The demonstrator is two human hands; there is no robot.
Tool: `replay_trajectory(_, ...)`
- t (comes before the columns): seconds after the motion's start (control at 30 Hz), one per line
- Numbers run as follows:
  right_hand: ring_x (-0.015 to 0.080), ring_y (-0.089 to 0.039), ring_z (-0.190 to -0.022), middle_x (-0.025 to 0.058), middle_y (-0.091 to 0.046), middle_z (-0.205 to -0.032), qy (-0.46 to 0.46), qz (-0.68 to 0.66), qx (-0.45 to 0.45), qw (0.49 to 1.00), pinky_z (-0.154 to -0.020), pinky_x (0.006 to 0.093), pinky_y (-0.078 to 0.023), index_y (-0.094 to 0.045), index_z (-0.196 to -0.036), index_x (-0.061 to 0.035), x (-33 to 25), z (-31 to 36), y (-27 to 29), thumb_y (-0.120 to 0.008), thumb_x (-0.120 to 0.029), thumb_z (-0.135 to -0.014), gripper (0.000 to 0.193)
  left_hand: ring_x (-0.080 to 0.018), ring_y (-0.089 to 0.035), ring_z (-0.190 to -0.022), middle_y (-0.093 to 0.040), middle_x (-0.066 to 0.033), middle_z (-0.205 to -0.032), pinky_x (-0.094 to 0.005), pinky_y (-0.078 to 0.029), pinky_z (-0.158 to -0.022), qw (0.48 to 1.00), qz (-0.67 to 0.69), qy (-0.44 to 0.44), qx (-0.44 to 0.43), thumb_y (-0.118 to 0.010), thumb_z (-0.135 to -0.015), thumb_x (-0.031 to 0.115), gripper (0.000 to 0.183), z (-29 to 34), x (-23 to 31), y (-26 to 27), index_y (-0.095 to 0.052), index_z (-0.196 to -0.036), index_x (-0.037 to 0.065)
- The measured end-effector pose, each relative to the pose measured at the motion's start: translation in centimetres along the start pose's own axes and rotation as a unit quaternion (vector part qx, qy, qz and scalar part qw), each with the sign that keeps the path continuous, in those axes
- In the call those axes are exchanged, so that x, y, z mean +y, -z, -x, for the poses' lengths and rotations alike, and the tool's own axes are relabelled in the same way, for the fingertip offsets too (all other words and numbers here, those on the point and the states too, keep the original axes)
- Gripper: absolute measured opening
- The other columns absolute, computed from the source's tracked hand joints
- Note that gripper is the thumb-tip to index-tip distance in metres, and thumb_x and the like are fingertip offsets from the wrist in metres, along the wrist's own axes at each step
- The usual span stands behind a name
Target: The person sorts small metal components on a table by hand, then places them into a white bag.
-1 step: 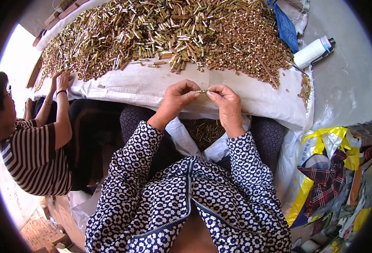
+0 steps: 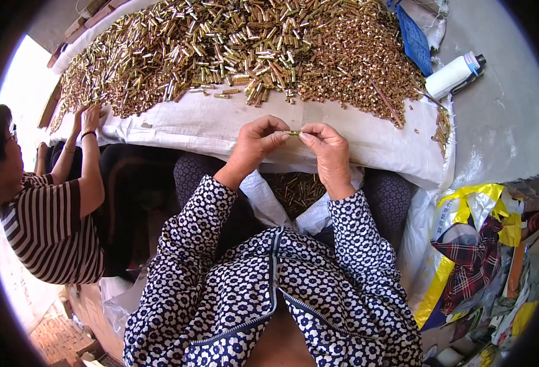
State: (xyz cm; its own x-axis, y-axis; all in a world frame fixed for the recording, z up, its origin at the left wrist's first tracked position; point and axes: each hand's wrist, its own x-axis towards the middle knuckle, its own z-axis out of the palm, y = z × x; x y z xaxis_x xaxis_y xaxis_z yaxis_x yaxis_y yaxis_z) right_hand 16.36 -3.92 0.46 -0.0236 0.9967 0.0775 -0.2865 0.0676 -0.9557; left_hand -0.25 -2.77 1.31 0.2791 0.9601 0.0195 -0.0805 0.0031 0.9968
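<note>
Above the near edge of the white cloth, a small brass-coloured metal sleeve (image 2: pixel 292 133) is held level between my hands. My left hand (image 2: pixel 252 145) pinches its left end between thumb and fingers. At the other end, my right hand (image 2: pixel 330 150) has thumb and fingertips closed on it. Fingertips cover both ends, so its exact form is hard to make out. Beyond my hands lies a wide heap of brass-coloured metal tubes (image 2: pixel 220 43). A heap of small coppery-gold nut-like pieces (image 2: pixel 361 67) adjoins it on the right.
Between my knees, a white sack (image 2: pixel 258 194) stands open with similar metal pieces inside. At the left, a co-worker in a striped shirt (image 2: pixel 55 226) reaches to the heap's edge. A white bottle (image 2: pixel 454 76) lies far right, near a blue object (image 2: pixel 413 40). Bags and cloths (image 2: pixel 471 251) crowd the right.
</note>
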Motion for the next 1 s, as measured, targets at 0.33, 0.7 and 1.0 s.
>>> replay_trajectory(0.33,0.0052,-0.052,-0.073,0.0002,-0.059,-0.082,0.163,0.170,0.013,0.972,-0.067,0.0198,-0.044,-0.060,-0.083,-0.0008,0.0,0.0,-0.3,-0.058,0.002,-0.077,0.007,-0.0065,-0.054,-0.059,-0.059,-0.0025,-0.070,-0.0175,-0.040,-0.047,0.997,0.077,0.011,0.024,-0.058,-0.083,0.010,0.010,-0.4,-0.2,-0.7,-0.057,-0.088,0.002)
replay_trajectory(0.7,0.0278,-0.053,-0.088,0.0106,-0.056,-0.090,0.170,0.568,0.040,0.804,-0.076,0.0354,-0.044,-0.055,-0.084,-0.0061,-1.0,-2.8,3.0,-0.057,-0.001,-0.069,0.016,-0.0329,-0.057,-0.070,-0.053,-0.0146,-0.077,-0.0395,-0.046,-0.058,0.807,-0.542,-0.219,-0.079,-0.049,-0.073,0.005,0.011,-1.8,0.0,-2.6,-0.047,-0.084,0.004)
replay_trajectory(1.0,0.0288,-0.053,-0.088,0.0128,-0.056,-0.090,0.156,0.696,0.106,0.692,-0.076,0.0381,-0.044,-0.057,-0.085,-0.0032,-0.9,-6.9,5.5,-0.059,-0.007,-0.073,0.013,-0.0336,-0.058,-0.074,-0.055,-0.0151,-0.081,-0.0393,-0.048,-0.062,0.810,-0.541,-0.207,-0.090,-0.048,-0.071,0.002,0.015,-2.5,0.3,-3.4,-0.047,-0.085,0.003)
